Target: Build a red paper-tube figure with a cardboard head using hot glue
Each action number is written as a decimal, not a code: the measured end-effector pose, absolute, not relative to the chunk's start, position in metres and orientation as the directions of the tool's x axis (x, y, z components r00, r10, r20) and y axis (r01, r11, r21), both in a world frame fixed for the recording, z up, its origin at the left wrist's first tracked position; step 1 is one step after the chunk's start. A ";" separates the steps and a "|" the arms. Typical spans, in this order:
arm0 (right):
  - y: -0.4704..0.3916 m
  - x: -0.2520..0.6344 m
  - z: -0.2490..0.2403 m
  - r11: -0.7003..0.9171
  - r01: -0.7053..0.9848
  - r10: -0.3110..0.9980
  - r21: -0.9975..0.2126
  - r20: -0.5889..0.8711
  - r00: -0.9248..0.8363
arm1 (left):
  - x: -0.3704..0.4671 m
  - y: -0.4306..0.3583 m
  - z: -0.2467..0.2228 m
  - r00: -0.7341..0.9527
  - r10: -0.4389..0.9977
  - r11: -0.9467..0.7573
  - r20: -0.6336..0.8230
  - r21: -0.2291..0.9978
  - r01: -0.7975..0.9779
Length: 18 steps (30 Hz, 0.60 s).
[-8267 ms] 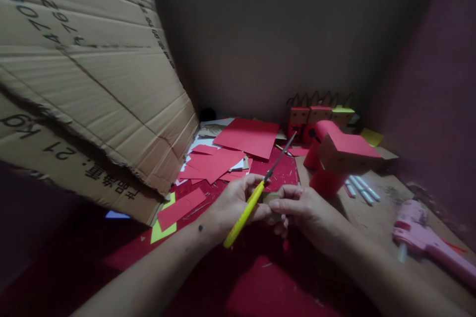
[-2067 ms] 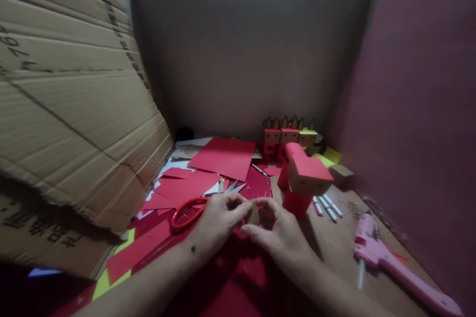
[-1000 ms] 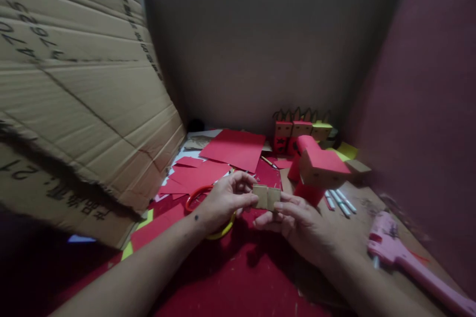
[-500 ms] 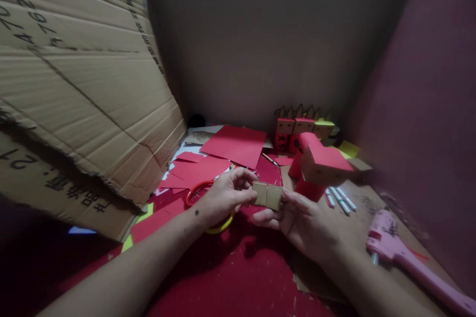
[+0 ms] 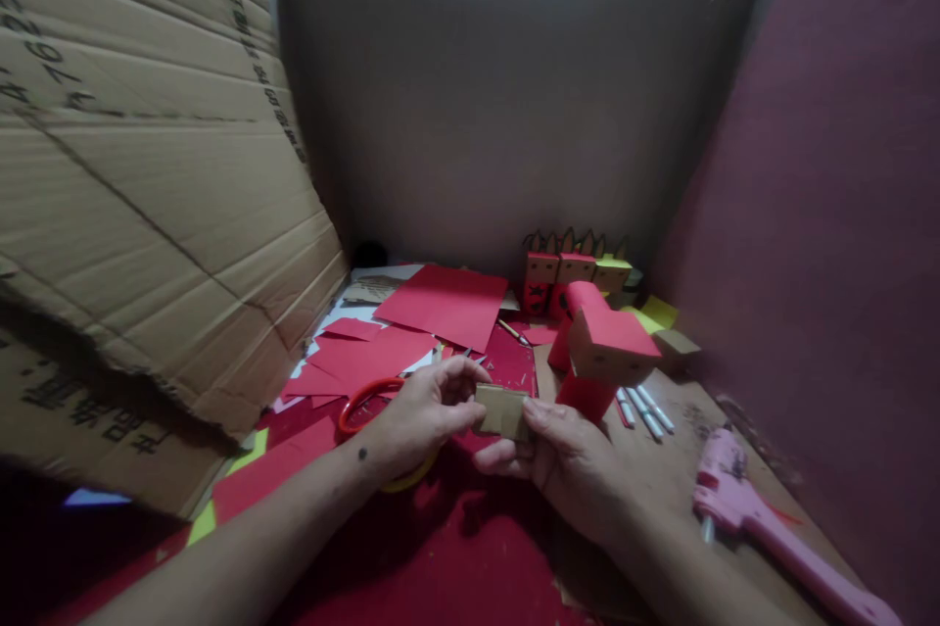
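Note:
A small brown cardboard piece (image 5: 501, 411) is held level between my two hands, above the red tabletop. My left hand (image 5: 433, 410) pinches its left end between thumb and fingers. At the right end, my right hand (image 5: 565, 455) grips it with the thumb on top and fingers beneath. Under my left wrist lie scissors with red and yellow handles (image 5: 359, 407), partly hidden by the hand. A red-and-brown cardboard figure (image 5: 606, 342) stands just beyond my right hand.
Red paper sheets (image 5: 447, 303) lie at the back left, beside a large leaning cardboard sheet (image 5: 162, 185). Small box figures (image 5: 577, 273) stand at the back. White markers (image 5: 650, 415) and a pink glue gun (image 5: 764, 518) lie on the right.
The whole view has shifted, so the objects sit further left and lower. My right thumb now covers more of the cardboard piece's right end. Both hands keep hold of it.

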State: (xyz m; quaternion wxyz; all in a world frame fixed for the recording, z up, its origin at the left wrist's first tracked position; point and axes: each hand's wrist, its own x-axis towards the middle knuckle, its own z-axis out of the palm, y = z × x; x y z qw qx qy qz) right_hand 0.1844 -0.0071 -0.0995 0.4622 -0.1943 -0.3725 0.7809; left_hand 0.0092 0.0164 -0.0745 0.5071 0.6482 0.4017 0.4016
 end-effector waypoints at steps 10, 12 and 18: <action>-0.007 0.185 -0.102 -0.284 -0.536 0.902 -0.795 -0.031 -0.431 | 0.011 0.013 -0.072 0.356 0.932 -0.115 0.071 0.988 0.103; -0.006 0.185 -0.101 -0.281 -0.536 0.903 -0.796 -0.031 -0.428 | 0.010 0.013 -0.072 0.363 0.929 -0.112 0.070 0.989 0.097; -0.005 0.184 -0.100 -0.277 -0.513 0.912 -0.812 -0.055 -0.405 | 0.010 0.014 -0.074 0.383 0.921 -0.106 0.068 0.991 0.077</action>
